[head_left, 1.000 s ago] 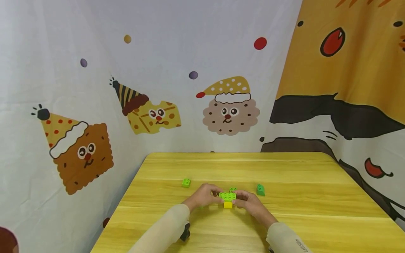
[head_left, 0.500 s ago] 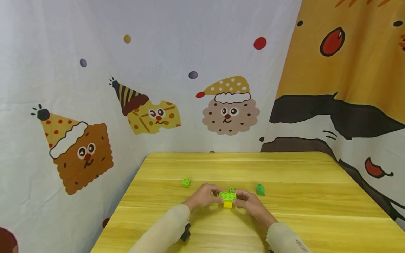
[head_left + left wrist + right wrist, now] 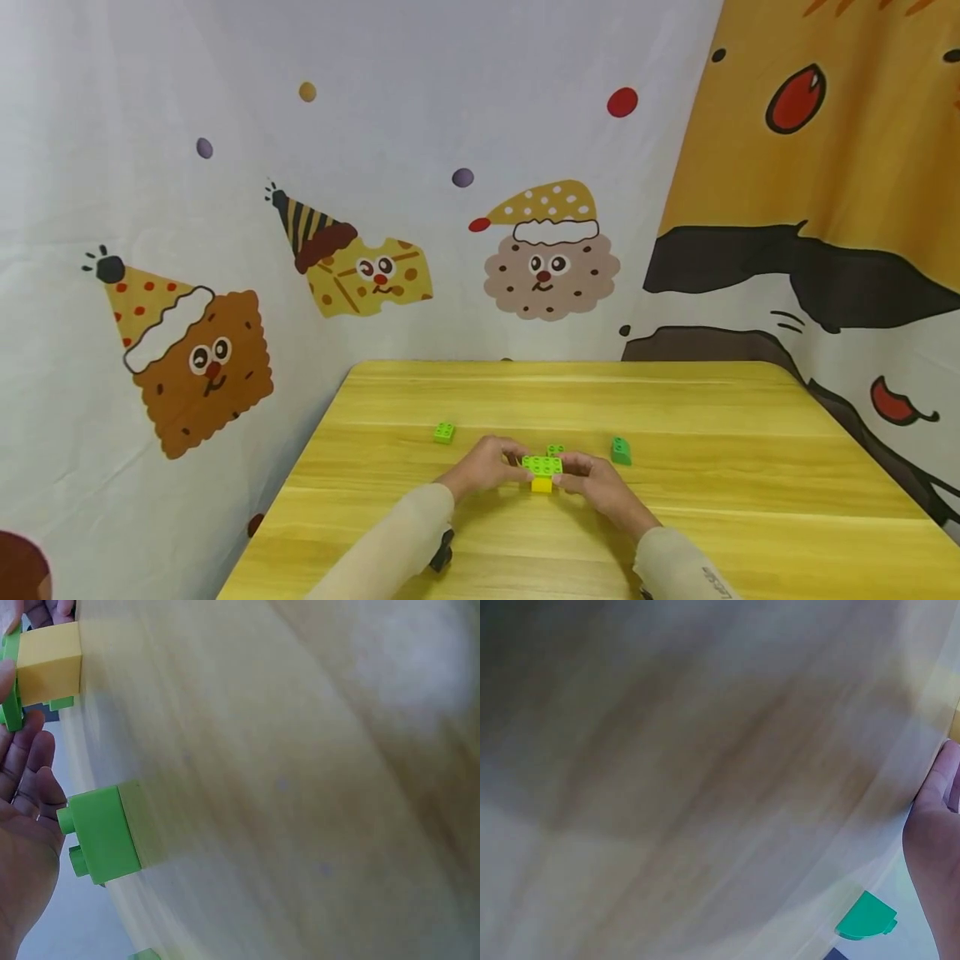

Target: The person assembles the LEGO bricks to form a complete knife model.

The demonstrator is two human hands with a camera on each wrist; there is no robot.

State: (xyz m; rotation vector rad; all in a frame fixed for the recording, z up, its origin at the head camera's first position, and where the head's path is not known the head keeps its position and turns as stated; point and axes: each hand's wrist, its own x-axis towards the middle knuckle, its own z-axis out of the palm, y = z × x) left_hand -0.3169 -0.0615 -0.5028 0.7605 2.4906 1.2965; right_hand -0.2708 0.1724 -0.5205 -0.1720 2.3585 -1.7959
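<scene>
A light-green eight-stud toy brick (image 3: 542, 467) sits on top of a yellow brick (image 3: 542, 484), near the middle of the table. My left hand (image 3: 487, 463) grips its left end between thumb and fingers. At the right end, my right hand (image 3: 597, 483) pinches the same green brick. In the left wrist view the yellow brick (image 3: 49, 663) stands on the tabletop, with the thin green brick (image 3: 12, 675) on its studded side and fingertips around it. Another green brick (image 3: 101, 836) stands beside the left palm. The right wrist view shows only part of the right hand (image 3: 936, 802).
A small light-green brick (image 3: 444, 432) lies at the back left of the wooden table (image 3: 675, 400). Just behind the hands is another light-green brick (image 3: 555, 450), partly hidden. A darker green curved brick (image 3: 620, 451) lies right of them. A printed cloth (image 3: 420, 125) hangs behind the table.
Both hands keep their hold on the green brick with hardly any motion. The whole head view has shifted slightly.
</scene>
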